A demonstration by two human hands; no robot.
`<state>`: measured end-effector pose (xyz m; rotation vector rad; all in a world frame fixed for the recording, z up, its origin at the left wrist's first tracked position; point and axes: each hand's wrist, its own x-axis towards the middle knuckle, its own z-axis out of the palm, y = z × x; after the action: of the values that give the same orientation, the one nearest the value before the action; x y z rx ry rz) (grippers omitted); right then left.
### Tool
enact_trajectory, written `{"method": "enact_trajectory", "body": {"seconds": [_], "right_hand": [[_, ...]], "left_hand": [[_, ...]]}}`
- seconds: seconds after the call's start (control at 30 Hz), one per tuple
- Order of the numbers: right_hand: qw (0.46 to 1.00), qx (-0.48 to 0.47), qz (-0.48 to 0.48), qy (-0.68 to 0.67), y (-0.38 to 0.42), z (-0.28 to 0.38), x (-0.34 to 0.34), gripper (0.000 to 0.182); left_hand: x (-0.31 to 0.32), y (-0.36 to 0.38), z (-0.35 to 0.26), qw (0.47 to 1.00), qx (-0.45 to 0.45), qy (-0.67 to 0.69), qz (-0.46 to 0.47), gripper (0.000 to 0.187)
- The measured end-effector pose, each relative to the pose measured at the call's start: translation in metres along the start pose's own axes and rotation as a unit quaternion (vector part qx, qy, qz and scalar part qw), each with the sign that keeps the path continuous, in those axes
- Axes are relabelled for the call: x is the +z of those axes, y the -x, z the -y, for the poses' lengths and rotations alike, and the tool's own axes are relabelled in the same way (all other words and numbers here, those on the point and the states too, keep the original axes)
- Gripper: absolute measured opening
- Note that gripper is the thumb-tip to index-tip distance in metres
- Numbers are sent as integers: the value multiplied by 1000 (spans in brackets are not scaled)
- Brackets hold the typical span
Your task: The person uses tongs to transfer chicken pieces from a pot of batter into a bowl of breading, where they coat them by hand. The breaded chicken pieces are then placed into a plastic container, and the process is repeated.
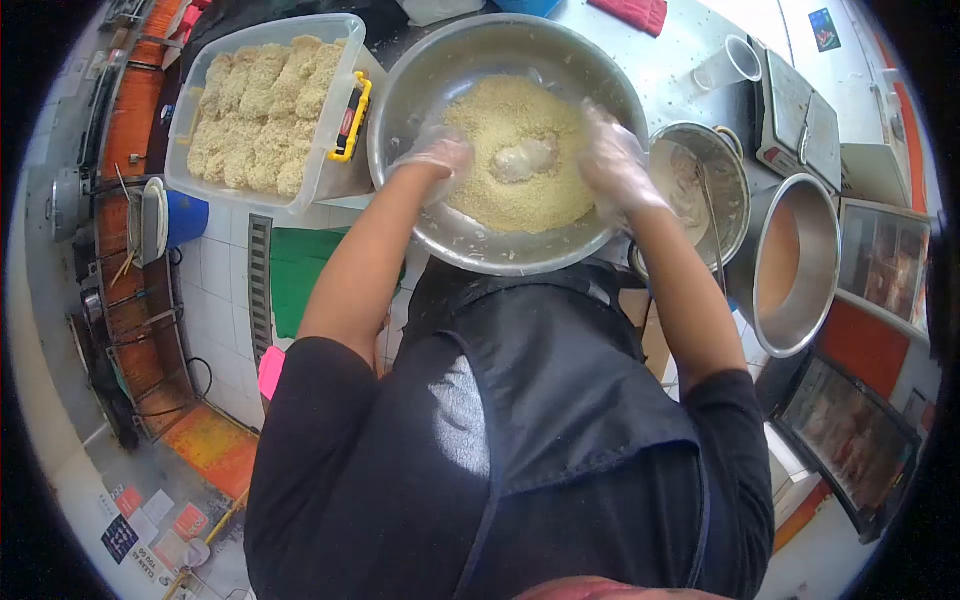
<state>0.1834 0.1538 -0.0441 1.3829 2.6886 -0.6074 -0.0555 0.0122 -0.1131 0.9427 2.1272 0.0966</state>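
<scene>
A wide metal bowl (440, 235) holds yellowish crumbs (540, 205), with a pale, wet-looking piece (525, 159) lying in their middle. My left hand (438, 155), in a clear plastic glove, is at the left side of the crumbs, its fingers partly blurred. On the right side of the bowl is my right hand (610, 160), also gloved and smeared by motion. Neither hand touches the pale piece. Whether crumbs are in either hand cannot be made out.
Left of the bowl stands a clear plastic box (335, 170) of crumb-coated pieces (262, 115). To the right are a pot of pale batter (680, 190) with a utensil, a deep metal pot (825, 270), a plastic cup (735, 62) and a scale (800, 120). A red cloth (635, 12) lies behind.
</scene>
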Motion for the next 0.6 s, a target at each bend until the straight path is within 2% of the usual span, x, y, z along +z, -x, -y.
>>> {"method": "enact_trajectory", "body": {"seconds": [0.03,0.1,0.17,0.23,0.27,0.33,0.37,0.4,0.43,0.47,0.5,0.53,0.57,0.6], "right_hand": [[1000,3,3,0,-6,0,14,50],[967,90,222,-91,-16,3,34,52],[976,104,134,-139,31,19,65,51],[937,146,148,-279,57,24,100,49],[938,146,150,-277,51,27,105,49],[930,161,313,-107,38,25,113,47],[929,164,314,-106,37,18,127,47],[849,263,257,-380,37,11,141,39],[690,336,174,-618,36,1,154,32],[690,339,172,-616,38,0,132,32],[827,262,166,-470,41,11,80,35],[925,171,154,-302,43,23,27,38],[981,73,136,-121,43,26,3,41],[980,74,138,-121,35,10,13,41]], "left_hand": [[10,1,0,999,-3,39,-27,44],[23,15,-2,997,3,60,55,46],[19,70,-33,952,-94,236,168,44],[77,71,-17,880,-91,413,216,39],[84,79,-32,879,-91,416,216,39],[88,97,-65,845,-211,476,119,34],[86,98,-66,845,-211,476,123,34],[83,99,-63,772,-169,605,101,35],[78,99,-59,679,-125,719,77,35],[70,101,-54,664,-56,744,52,40],[56,103,-52,663,-57,745,55,40],[40,105,-50,622,-22,781,49,45],[31,104,-46,578,12,815,42,49],[30,100,-39,578,9,815,42,49]]}}
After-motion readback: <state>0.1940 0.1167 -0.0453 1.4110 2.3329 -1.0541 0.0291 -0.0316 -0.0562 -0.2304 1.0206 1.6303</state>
